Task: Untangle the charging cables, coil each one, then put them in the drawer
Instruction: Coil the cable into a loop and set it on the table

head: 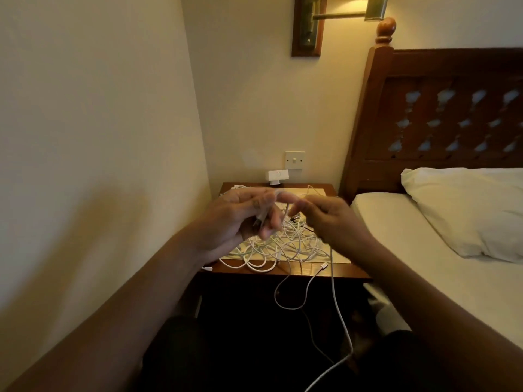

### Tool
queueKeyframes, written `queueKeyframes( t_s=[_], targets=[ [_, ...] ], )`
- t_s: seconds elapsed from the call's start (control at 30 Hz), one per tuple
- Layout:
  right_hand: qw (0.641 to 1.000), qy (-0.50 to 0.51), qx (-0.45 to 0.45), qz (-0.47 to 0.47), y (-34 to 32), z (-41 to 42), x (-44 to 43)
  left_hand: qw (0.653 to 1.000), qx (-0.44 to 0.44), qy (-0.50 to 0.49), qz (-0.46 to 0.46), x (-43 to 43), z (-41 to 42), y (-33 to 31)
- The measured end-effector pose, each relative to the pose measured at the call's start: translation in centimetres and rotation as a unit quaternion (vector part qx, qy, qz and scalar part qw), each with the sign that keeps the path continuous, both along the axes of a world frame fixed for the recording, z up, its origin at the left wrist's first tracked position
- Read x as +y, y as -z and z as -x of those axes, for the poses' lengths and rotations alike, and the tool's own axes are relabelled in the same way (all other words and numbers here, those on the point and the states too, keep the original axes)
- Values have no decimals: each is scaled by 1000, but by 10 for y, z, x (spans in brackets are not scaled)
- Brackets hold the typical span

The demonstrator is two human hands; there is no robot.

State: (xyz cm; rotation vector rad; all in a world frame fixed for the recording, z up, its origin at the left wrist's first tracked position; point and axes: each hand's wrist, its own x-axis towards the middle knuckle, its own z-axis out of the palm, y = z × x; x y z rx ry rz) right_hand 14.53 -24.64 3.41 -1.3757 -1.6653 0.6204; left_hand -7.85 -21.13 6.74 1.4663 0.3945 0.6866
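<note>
A tangled heap of white charging cables (285, 244) lies on the wooden bedside table (334, 271). My left hand (237, 219) is raised above the heap, its fingers curled round a bundle of white cable with a dark plug end. My right hand (331, 219) is beside it and pinches a white cable (338, 306). That cable runs from my right hand down past the table's front edge toward the bottom of the view. Another white cable (294, 304) hangs in a loop off the front edge. No drawer can be made out in the dark below the tabletop.
A wall stands close on the left. A bed (424, 250) with a white pillow (469, 210) and a carved wooden headboard (441, 114) is on the right. A wall switch (294, 159) and a white plug-in adapter (278, 175) sit behind the table. A brass wall lamp (308, 24) hangs above.
</note>
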Motion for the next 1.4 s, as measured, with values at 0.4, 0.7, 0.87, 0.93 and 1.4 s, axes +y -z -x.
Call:
queueKeyframes(
  t_s=[0.4, 0.7, 0.87, 0.93, 1.4],
  targets=[
    [970, -95, -215, 67, -11, 55, -42, 921, 181, -209, -273, 25, -19, 22],
    [983, -54, -168, 50, -15, -18, 22, 828, 411, -64, -376, 25, 12, 16],
    [991, -43, -111, 63, 37, -54, 30, 937, 278, -106, -186, 37, 50, 5],
    [993, -27, -76, 81, 52, -63, 28, 968, 184, -134, -108, 39, 57, 11],
    [968, 146, -158, 131, 97, -56, 13, 983, 129, 15, -132, -45, 9, 1]
  ],
)
